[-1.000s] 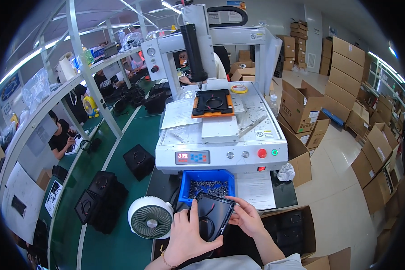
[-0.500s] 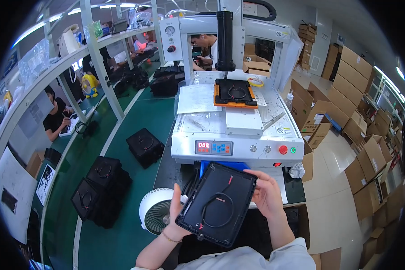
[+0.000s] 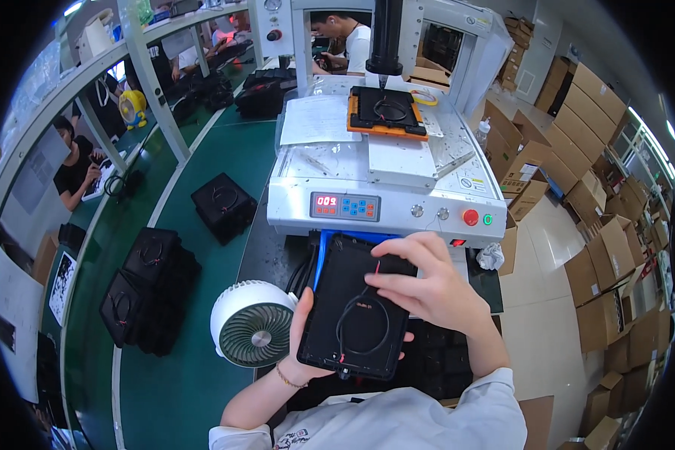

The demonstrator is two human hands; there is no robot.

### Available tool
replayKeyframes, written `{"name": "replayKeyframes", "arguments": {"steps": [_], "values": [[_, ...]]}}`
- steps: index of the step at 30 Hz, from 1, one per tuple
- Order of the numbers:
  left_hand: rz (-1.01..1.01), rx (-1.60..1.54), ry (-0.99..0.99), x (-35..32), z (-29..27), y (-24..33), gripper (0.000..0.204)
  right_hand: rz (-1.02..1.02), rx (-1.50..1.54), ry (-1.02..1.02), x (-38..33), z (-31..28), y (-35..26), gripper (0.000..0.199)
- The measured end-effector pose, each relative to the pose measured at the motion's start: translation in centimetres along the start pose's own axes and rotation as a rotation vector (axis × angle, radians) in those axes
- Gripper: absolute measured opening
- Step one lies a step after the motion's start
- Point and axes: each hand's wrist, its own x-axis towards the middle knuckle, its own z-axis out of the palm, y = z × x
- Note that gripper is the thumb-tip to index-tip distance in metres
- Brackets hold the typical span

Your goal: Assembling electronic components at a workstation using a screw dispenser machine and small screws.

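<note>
My left hand (image 3: 304,341) grips a shallow black rectangular plastic shell (image 3: 322,307) by its left edge, with fingertips showing past its right edge. A thin black cable (image 3: 388,331) lies coiled inside the shell, with a small red part at its upper end. Over the shell's upper right, my right hand (image 3: 439,281) pinches the cable near that red end between thumb and fingers. Beyond, a similar black shell (image 3: 367,112) with a coiled cable sits in an orange fixture (image 3: 386,133) on a white benchtop machine (image 3: 292,196), beneath its black cylinder (image 3: 385,41).
A white fan (image 3: 253,324) stands left of my hands. Stacks of black shells (image 3: 154,255) rest on the green bench (image 3: 180,300). The machine carries a paper sheet (image 3: 319,120) and a yellow tape roll (image 3: 424,97). Cardboard boxes (image 3: 585,105) fill the right; people work beyond.
My right hand has left the shell's right edge and come over it to pinch the cable near its red end. My left hand still holds the shell. The view has shifted.
</note>
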Motion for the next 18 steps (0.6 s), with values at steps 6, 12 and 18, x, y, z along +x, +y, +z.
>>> {"name": "replayKeyframes", "arguments": {"steps": [6, 12, 18], "values": [[-0.063, -0.073, -0.121, 0.4, -1.5, -1.1, 0.094, -0.03, 0.187, -0.093, -0.3, -0.3, 0.9, 0.013], [0.189, -0.069, 0.079, 0.0, -0.7, -0.3, 0.096, 0.001, 0.741, 0.006, -1.3, -2.2, -0.6, 0.016], [0.412, 0.243, -0.065, 1.0, 1.4, 2.6, 0.094, -0.149, 0.752, 0.156, -2.8, -4.1, -4.3, 0.015]]}}
